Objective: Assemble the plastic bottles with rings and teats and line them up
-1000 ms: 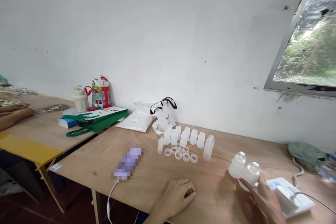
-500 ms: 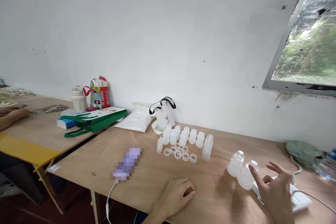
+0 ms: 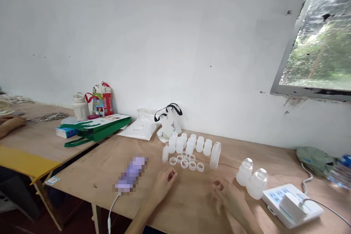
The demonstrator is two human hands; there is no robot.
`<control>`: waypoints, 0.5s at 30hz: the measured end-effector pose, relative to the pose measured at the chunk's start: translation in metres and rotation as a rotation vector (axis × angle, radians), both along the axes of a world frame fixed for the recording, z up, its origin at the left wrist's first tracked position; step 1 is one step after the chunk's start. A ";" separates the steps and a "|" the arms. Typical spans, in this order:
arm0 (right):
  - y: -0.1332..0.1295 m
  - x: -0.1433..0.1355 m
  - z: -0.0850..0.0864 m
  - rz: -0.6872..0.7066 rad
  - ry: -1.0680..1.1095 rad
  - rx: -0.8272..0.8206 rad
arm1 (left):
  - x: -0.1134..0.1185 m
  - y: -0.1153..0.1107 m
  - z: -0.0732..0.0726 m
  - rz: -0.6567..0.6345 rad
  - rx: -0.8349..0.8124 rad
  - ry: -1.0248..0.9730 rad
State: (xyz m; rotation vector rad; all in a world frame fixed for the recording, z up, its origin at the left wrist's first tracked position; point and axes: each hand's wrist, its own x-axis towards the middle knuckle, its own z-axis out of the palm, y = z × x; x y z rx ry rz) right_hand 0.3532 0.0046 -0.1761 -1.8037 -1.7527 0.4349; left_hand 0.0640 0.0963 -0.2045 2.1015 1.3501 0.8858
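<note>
My left hand (image 3: 165, 181) is on the table just in front of the white screw rings (image 3: 192, 165), its fingers curled and nothing visible in them. My right hand (image 3: 222, 192) is smeared by motion over the wood, between the rings and two capped baby bottles (image 3: 257, 182); its fingers look bent, but what they hold, if anything, cannot be made out. Several frosted bottle bodies (image 3: 207, 147) stand in rows behind the rings. To their right rises a stack of nested clear caps (image 3: 215, 156); a smaller clear stack (image 3: 165, 154) stands at the left.
A phone (image 3: 131, 173) on a charging cable lies to the left. At the right sit a white power strip (image 3: 308, 210) with an adapter, a green cap (image 3: 315, 161) and a water bottle (image 3: 342, 172). White bags (image 3: 141, 128) rest against the wall. Another person's hand (image 3: 15, 121) is at the far-left table.
My right hand has left the capped bottle beside the power strip and swung left to the middle. My left hand has shifted forward and left, nearer the rings. The capped bottles stayed standing.
</note>
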 end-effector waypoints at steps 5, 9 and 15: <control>0.000 -0.028 -0.012 0.225 -0.070 -0.012 | -0.020 0.012 -0.002 0.099 0.090 -0.052; 0.003 -0.038 -0.021 0.204 -0.115 -0.012 | -0.026 0.011 -0.004 0.126 0.086 0.007; 0.005 -0.042 -0.028 0.200 -0.087 0.014 | -0.020 0.004 0.000 0.001 0.060 0.168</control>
